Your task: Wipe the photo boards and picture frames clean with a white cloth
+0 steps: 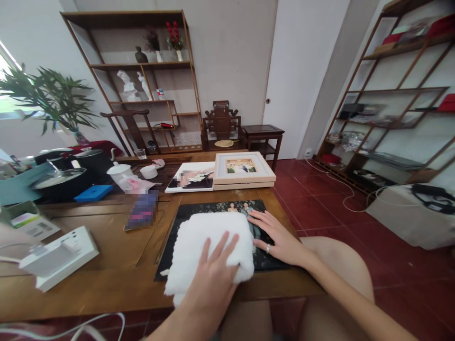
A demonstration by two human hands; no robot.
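Two hands, left hand (213, 279) and right hand (280, 239). One white towel (209, 244). Three pictures: dark picture (199, 210), flat picture (192, 179), framed picture (243, 168). One plant (53, 97). One ring (268, 248).

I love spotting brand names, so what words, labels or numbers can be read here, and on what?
No text reads clearly.
White label on the pale green plastic box: too blurred.
Pixelated flat card on the brown wooden table: unreadable.
Small red-and-white box on the dark wooden shelf: too small.
Large dark photo print under the white folded towel: no words seen.
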